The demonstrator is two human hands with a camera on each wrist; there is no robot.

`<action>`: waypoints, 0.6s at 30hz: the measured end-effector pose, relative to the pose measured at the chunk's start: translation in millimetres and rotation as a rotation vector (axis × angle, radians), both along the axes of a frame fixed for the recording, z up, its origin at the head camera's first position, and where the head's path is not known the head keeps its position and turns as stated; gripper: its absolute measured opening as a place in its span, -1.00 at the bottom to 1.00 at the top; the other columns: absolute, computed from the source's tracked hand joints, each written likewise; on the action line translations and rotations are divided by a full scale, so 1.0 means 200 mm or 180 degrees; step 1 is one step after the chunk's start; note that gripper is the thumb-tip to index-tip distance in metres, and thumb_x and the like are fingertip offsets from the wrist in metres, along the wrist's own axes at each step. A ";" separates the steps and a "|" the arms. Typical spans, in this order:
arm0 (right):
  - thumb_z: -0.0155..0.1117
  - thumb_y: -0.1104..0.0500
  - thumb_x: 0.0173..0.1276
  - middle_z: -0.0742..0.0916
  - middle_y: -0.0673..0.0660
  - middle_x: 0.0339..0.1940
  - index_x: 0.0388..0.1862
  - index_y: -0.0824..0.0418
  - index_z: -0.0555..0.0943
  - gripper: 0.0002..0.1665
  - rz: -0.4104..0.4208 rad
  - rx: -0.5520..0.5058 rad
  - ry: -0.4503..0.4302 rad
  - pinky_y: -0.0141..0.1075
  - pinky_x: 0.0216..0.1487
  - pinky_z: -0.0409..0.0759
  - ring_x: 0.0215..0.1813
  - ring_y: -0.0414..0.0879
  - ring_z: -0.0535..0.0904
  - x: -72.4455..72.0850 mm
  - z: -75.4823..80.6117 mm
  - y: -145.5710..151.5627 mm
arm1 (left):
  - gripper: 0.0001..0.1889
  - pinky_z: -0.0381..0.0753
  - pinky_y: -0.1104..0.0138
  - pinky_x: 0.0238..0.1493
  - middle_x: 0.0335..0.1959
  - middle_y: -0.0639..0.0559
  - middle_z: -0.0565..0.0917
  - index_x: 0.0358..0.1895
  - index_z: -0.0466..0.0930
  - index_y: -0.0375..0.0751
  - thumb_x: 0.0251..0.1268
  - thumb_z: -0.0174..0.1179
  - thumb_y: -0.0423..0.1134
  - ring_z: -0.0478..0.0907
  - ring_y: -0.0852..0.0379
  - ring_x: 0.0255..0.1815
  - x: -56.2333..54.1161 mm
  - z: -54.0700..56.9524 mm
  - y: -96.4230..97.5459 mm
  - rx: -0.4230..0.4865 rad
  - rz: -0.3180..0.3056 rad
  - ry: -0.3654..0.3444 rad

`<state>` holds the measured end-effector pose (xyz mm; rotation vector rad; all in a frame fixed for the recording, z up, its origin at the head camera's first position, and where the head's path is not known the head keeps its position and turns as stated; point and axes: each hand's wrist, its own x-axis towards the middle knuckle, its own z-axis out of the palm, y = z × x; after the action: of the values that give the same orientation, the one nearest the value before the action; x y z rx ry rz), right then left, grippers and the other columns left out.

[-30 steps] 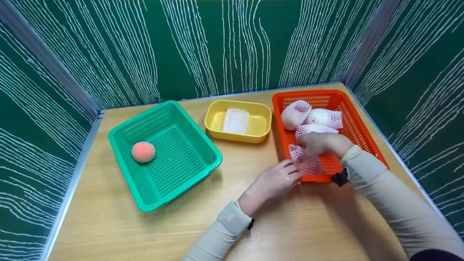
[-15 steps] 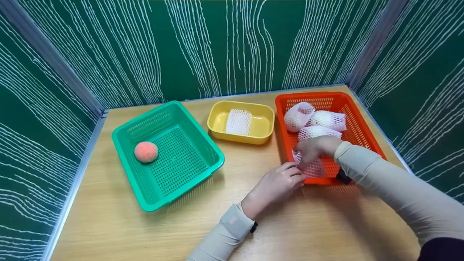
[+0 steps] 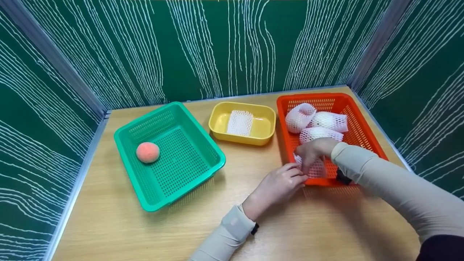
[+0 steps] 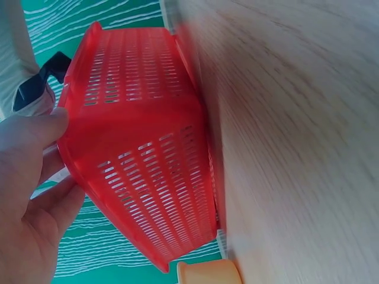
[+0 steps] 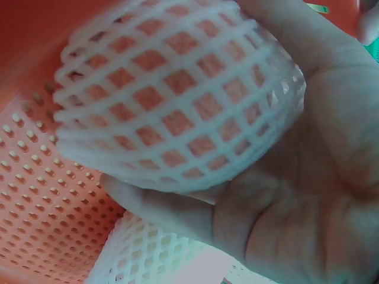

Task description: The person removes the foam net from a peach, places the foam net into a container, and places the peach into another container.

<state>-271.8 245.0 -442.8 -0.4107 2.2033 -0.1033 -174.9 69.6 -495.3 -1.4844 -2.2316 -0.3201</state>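
Note:
In the head view, my right hand (image 3: 316,149) reaches into the front of the red basket (image 3: 367,136). It holds a round, peach-coloured fruit in a white foam net (image 3: 317,169). Seen from the right wrist, the netted fruit (image 5: 177,100) rests against the palm, fingers curved beneath it. My left hand (image 3: 277,185) is at the basket's front left corner. From the left wrist, its thumb lies on the corner rim and the fingers curl around the other side. Several white netted bundles (image 3: 328,121) lie farther back in the red basket.
A green basket (image 3: 214,165) at the left contains one fuzzy peach-coloured ball (image 3: 148,152). Between the baskets stands a yellow tub (image 3: 264,125) with a flat white foam net (image 3: 240,122) in it. Green walls with white lines enclose the wooden table (image 3: 181,232).
The head view has shifted slightly, moving everything a little to the right in it. My right hand has dipped a little toward the basket's front, still holding the netted fruit; my left stays at the corner.

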 end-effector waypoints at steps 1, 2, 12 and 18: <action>0.57 -0.05 -0.06 0.58 0.18 0.00 0.25 0.29 0.40 -0.06 0.0024 0.0008 0.0022 0.08 -0.09 0.59 -0.01 0.08 0.50 0.00 0.00 0.00 | -0.75 0.27 0.40 0.31 -0.08 0.06 0.69 0.02 0.71 -0.12 0.43 0.12 -0.18 0.51 0.08 0.10 0.00 0.00 0.00 0.0011 -0.0004 0.0007; 0.57 -0.07 -0.07 0.58 0.19 0.01 0.27 0.30 0.39 -0.04 0.0064 0.0019 0.0047 0.10 -0.04 0.57 0.00 0.09 0.50 0.00 0.00 0.00 | -0.75 0.27 0.39 0.31 -0.08 0.06 0.70 0.02 0.71 -0.13 0.43 0.13 -0.18 0.51 0.08 0.11 0.00 0.00 0.00 0.0018 -0.0004 0.0015; 0.57 -0.15 -0.15 0.62 0.09 -0.21 -0.03 0.19 0.52 -0.24 0.0223 0.0186 0.0241 0.04 -0.17 0.59 -0.16 0.04 0.51 0.00 0.03 0.04 | -0.75 0.19 0.36 0.37 -0.09 0.08 0.71 -0.01 0.72 -0.12 0.41 0.15 -0.14 0.53 0.08 0.13 0.00 -0.02 0.00 0.0015 -0.0008 0.0073; 0.55 -0.13 -0.12 0.60 0.07 -0.28 -0.05 0.20 0.51 -0.28 0.0367 0.0267 0.0464 -0.06 -0.21 0.60 -0.22 -0.01 0.50 0.01 0.09 0.06 | -0.73 0.12 0.39 0.38 -0.06 0.05 0.70 0.01 0.72 -0.14 0.35 0.22 -0.13 0.52 0.09 0.14 0.00 -0.01 0.00 0.0088 0.0042 -0.0237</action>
<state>-270.2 257.5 -424.8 -0.5108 2.3118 0.0837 -174.6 69.8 -497.8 -1.4656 -2.2845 -0.4066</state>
